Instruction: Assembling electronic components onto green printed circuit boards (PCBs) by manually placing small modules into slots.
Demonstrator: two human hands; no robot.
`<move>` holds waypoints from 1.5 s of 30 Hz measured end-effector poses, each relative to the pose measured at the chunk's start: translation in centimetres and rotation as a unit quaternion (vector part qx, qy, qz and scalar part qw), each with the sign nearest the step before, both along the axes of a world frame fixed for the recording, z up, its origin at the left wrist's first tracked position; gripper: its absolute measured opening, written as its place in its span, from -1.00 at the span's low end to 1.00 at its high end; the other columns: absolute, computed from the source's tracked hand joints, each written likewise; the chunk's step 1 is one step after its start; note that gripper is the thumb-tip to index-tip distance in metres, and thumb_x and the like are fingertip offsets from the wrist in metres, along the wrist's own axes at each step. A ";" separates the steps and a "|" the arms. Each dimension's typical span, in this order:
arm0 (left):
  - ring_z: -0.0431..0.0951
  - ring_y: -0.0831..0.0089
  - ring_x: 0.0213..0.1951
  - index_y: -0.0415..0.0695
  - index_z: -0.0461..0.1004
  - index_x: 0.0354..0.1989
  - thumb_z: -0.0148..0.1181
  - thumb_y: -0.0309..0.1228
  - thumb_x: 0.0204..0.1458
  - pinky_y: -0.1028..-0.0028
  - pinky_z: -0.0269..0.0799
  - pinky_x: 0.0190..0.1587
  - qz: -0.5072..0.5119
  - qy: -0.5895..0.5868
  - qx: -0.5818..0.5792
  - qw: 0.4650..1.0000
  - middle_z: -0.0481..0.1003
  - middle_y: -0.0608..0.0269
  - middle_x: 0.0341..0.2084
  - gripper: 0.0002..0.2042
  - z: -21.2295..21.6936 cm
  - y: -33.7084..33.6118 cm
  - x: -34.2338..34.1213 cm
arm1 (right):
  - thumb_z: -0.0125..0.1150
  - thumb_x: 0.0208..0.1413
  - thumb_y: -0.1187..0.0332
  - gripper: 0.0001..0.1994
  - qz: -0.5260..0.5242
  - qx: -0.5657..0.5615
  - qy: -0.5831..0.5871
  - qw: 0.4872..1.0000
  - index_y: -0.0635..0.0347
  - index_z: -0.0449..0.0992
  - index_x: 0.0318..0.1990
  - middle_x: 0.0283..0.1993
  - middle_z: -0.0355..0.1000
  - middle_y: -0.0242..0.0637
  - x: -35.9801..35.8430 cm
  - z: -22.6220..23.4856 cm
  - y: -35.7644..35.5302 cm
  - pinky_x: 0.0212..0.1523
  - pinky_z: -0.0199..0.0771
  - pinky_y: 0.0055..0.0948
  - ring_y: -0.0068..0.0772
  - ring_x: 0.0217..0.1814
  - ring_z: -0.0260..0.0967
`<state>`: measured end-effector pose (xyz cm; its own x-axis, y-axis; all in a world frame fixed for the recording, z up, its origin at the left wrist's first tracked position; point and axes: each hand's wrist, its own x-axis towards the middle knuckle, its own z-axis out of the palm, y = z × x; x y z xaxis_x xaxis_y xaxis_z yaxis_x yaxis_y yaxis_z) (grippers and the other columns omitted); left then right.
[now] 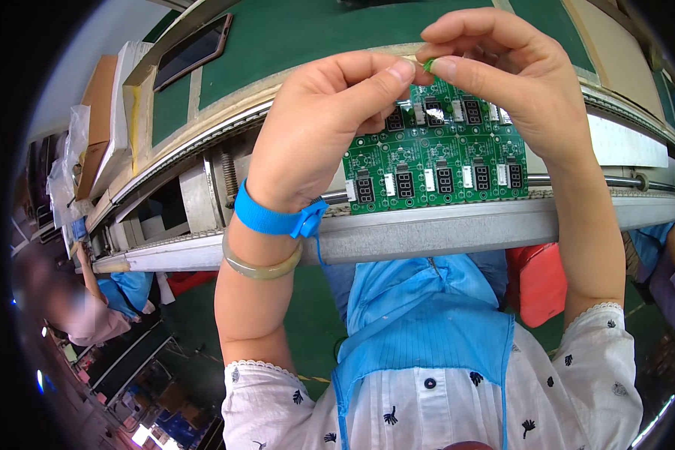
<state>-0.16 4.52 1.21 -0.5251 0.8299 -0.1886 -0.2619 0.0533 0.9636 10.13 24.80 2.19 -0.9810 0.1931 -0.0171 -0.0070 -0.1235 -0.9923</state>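
My left hand (326, 112) and my right hand (529, 82) meet fingertip to fingertip above a green circuit board panel (416, 142). Between them is a small green component (429, 65), pinched by the right thumb and forefinger. The left thumb and forefinger are pressed together beside it; whatever they hold is hidden. Rows of black digit displays and white connectors sit on the panel, whose far part is partly covered by my hands. A blue wrist strap (266, 214) with a thin cord and a pale bangle (259, 266) circle my left arm.
A metal conveyor rail (442, 234) runs along the near side of the panel. Beyond, a phone (193, 52) lies on a green surface, with a cardboard box (100, 124) at far left. Other people sit at the left (90, 311) and right edges. A red seat (540, 285) stands below.
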 end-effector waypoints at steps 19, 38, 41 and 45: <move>0.25 0.74 -0.41 -0.19 0.60 -0.12 0.21 -0.33 0.31 0.65 0.19 -0.31 0.030 0.025 0.024 0.999 0.43 0.55 -0.40 -0.82 -0.5 0.5 0.9 | 0.34 0.16 0.61 -0.72 0.000 0.164 0.100 0.981 0.32 0.59 0.04 -0.10 0.59 -0.31 0.2 -2.3 0.6 0.00 0.51 -0.57 -0.53 -0.01 0.52; 0.45 0.74 -0.33 -0.31 0.59 -0.15 0.21 -0.38 0.33 0.71 0.35 -0.27 0.233 0.032 0.045 0.971 0.57 0.39 -0.35 -0.80 0.1 -0.4 0.2 | 0.36 -0.01 0.55 -0.76 0.071 0.517 0.145 0.841 0.13 0.69 -0.14 -0.30 0.60 -0.25 0.0 -2.0 -1.8 -0.17 0.54 -0.27 -0.21 -0.19 0.55; 0.41 0.76 -0.37 -0.30 0.59 -0.17 0.22 -0.38 0.32 0.71 0.31 -0.34 0.228 0.035 0.022 0.973 0.54 0.42 -0.39 -0.81 0.4 -0.4 0.3 | 0.37 -0.01 0.55 -0.76 0.077 0.534 0.144 0.829 0.13 0.68 -0.14 -0.30 0.60 -0.24 -0.1 -2.0 -2.0 -0.17 0.54 -0.26 -0.20 -0.19 0.55; 0.34 0.78 -0.44 -0.30 0.59 -0.18 0.23 -0.38 0.31 0.70 0.24 -0.42 0.232 0.048 0.039 0.971 0.50 0.47 -0.45 -0.81 0.1 -0.1 0.6 | 0.37 -0.01 0.54 -0.78 0.077 0.543 0.147 0.823 0.14 0.68 -0.17 -0.30 0.59 -0.25 -0.1 -1.9 -2.2 -0.17 0.55 -0.29 -0.22 -0.20 0.56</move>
